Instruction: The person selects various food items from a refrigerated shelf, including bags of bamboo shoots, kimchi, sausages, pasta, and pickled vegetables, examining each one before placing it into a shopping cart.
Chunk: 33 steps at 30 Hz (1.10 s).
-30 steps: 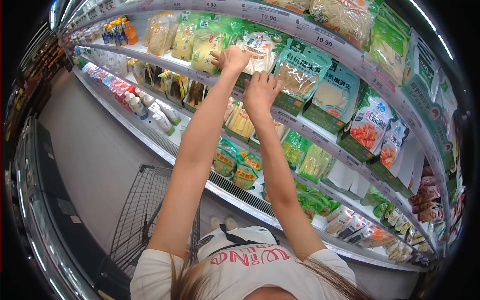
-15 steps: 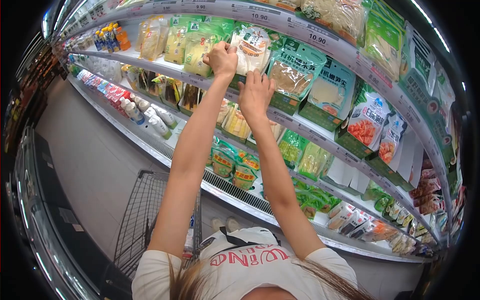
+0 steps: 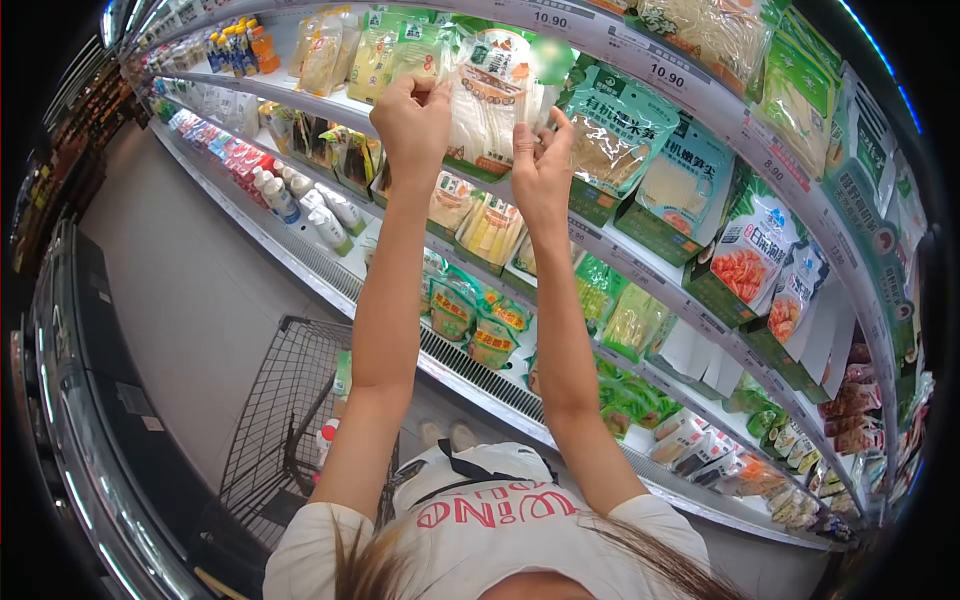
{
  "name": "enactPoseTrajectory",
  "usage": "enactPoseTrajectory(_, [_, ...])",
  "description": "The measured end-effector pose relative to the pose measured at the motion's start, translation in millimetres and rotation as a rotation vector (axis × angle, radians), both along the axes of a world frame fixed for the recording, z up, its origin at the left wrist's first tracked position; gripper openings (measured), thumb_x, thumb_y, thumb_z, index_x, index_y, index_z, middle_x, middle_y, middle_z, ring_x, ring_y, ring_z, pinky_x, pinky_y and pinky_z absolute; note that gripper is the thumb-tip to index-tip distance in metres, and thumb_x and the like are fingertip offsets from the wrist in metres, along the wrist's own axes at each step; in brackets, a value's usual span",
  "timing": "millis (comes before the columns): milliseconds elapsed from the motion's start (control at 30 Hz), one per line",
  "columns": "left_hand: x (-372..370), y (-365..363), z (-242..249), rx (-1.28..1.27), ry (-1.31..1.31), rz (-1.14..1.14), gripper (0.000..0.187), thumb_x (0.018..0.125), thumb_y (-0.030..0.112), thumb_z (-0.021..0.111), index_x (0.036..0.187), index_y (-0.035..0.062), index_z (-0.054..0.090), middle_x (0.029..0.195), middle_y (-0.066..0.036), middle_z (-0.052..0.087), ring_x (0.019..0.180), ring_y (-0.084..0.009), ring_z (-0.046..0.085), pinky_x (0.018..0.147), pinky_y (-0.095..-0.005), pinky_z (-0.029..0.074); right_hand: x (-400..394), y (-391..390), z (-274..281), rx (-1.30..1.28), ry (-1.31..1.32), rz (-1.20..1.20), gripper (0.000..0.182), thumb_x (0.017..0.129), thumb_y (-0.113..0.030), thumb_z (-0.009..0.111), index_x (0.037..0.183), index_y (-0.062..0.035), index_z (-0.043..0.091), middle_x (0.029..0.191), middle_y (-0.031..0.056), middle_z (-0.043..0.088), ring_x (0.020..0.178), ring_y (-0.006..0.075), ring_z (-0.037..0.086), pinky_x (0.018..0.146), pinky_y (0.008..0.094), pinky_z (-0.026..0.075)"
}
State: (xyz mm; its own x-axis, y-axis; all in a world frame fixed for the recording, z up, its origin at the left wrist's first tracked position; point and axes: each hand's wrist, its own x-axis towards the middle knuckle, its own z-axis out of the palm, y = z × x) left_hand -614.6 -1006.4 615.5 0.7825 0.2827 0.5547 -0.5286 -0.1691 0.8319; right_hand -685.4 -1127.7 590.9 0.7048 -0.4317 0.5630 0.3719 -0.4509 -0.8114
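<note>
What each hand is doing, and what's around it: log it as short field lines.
Left hand: pinches the left edge of a packet
Packet: pale contents, clear front
Right hand: fingers spread at the packet's right edge; contact unclear
Right neighbour: teal pouch
Left neighbours: green-topped packets
Lower left: wire cart

Tiered shop shelving (image 3: 720, 104), stocked along its length.
The shelf just below the 10.90 labels carries orange bottles (image 3: 264, 50) at left, yellow packets (image 3: 318, 58) beside them, and green cartons (image 3: 656, 232) of pouches toward the right; the bottom shelf (image 3: 487, 400) bears white bottles (image 3: 276, 196) at left, green pouches (image 3: 497, 330) centrally, and, apparently, small packets (image 3: 790, 500) rightward.
</note>
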Motion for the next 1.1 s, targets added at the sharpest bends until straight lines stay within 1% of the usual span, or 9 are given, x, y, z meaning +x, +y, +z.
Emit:
enactPoseTrajectory(100, [-37.9,35.6,-41.6,-0.188,0.161,-0.124,0.014,0.082,0.008,0.068,0.089,-0.0028,0.062,0.076,-0.007,0.066,0.064,-0.0101,0.059,0.059,-0.0236,0.047,-23.2,18.8,-20.1,0.133,-0.005,0.173,0.048,0.096,-0.019,0.051,0.131,0.0032,0.029,0.101,0.0164,0.062,0.087,0.0156,0.059,0.075,0.0266,0.046])
enactPoseTrajectory(233, [-113.4,76.2,-126.7,-0.531,0.316,-0.273,0.033,0.087,0.007,0.063,0.115,-0.0022,0.05,0.113,-0.012,0.057,0.092,-0.0094,0.057,0.076,-0.0237,0.048,-52.4,52.6,-94.8,0.32,-0.009,0.401,0.031,0.096,-0.014,0.048,0.121,0.0018,0.04,0.103,0.012,0.062,0.086,0.0115,0.058,0.074,0.0246,0.047])
enactPoseTrajectory(300, [-156.0,100.2,-172.0,-0.683,0.539,-0.513,0.046,0.088,0.006,0.06,0.129,-0.0025,0.041,0.125,-0.013,0.05,0.11,-0.0142,0.052,0.089,-0.0302,0.045,-72.0,65.6,-132.7,0.476,0.191,0.462,0.023,0.096,-0.012,0.049,0.114,0.002,0.045,0.103,0.0124,0.061,0.086,0.0108,0.058,0.076,0.0243,0.048])
enactPoseTrajectory(433, [-236.1,130.3,-261.9,-1.123,0.863,-0.5,0.053,0.092,0.001,0.049,0.141,0.0065,0.029,0.135,-0.011,0.043,0.123,-0.0223,0.046,0.101,-0.0399,0.041,-94.7,82.3,-240.8,0.514,0.662,0.6,0.021,0.092,-0.009,0.052,0.11,0.0017,0.047,0.093,0.0092,0.063,0.084,0.0085,0.057,0.075,0.024,0.047])
enactPoseTrajectory(633, [-268.3,174.5,-387.9,-1.275,0.806,-0.134,0.046,0.091,-0.002,0.045,0.136,0.0003,0.032,0.131,-0.015,0.046,0.12,-0.0268,0.048,0.101,-0.0437,0.042,-85.9,152.4,-325.7,0.034,1.146,0.825,0.036,0.087,-0.012,0.057,0.118,0.0032,0.045,0.093,0.0115,0.062,0.073,0.0109,0.06,0.067,0.0259,0.048])
enactPoseTrajectory(767, [-241.7,201.5,-442.8,-1.379,0.765,-0.038,0.044,0.086,-0.007,0.044,0.13,-0.002,0.04,0.126,-0.018,0.05,0.116,-0.031,0.052,0.099,-0.044,0.043,-52.8,198.7,-425.3,-0.533,0.878,0.815,0.043,0.081,-0.011,0.054,0.119,0.0031,0.044,0.096,0.0259,0.061,0.082,0.033,0.065,0.077,0.043,0.049])
enactPoseTrajectory(800, [-236.5,206.6,-463.9,-1.385,0.773,-0.041,0.045,0.084,-0.009,0.044,0.128,-0.0023,0.042,0.125,-0.018,0.052,0.115,-0.0315,0.053,0.098,-0.044,0.043,-49.1,209.5,-434.1,-0.582,0.845,0.811,0.043,0.077,-0.007,0.054,0.118,-0.0011,0.042,0.103,0.0323,0.055,0.094,0.046,0.058,0.085,0.0498,0.045])
enactPoseTrajectory(933, [-213.0,207.0,-544.6,-1.282,0.854,0.038,0.052,0.073,-0.016,0.045,0.124,-0.003,0.047,0.117,-0.017,0.057,0.106,-0.0306,0.057,0.093,-0.0419,0.045,-35.2,229.6,-471.0,-0.721,1.014,0.755,0.041,0.075,-0.007,0.055,0.113,-0.0051,0.042,0.105,0.036,0.051,0.092,0.0515,0.056,0.085,0.0513,0.045])
enactPoseTrajectory(1100, [-190.4,197.6,-592.6,-1.016,1.024,0.305,0.048,0.072,-0.006,0.051,0.121,-0.0018,0.05,0.109,-0.013,0.059,0.099,-0.0257,0.058,0.085,-0.033,0.045,-15.0,228.4,-504.4,-0.948,1.11,0.759,0.036,0.073,-0.011,0.059,0.108,-0.0051,0.053,0.105,0.0269,0.056,0.097,0.0419,0.057,0.084,0.0463,0.047])
